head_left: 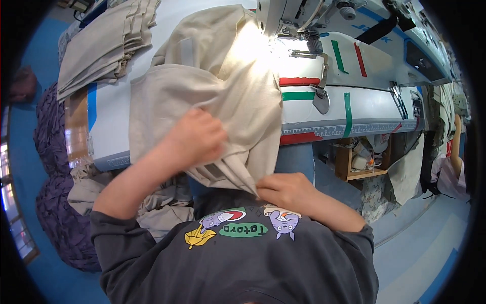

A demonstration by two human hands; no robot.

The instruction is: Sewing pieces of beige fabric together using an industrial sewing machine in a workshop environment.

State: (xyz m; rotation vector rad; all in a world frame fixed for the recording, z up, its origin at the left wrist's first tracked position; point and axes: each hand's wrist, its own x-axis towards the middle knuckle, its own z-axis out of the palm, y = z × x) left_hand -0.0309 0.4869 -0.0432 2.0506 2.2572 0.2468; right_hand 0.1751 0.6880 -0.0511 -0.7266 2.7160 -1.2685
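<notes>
Beige cloth (217, 99) runs lengthwise from our right hand (287, 191), its grip pinching the near edge, toward the sewing machine (283, 16); over it, our left hand (200, 136), grip too blurred to tell.

sewing machine (397, 50): blue lettering (372, 29) | shirt (238, 273): dark lettering (244, 230) | table edge (377, 126): ruler scale (329, 133)
</notes>
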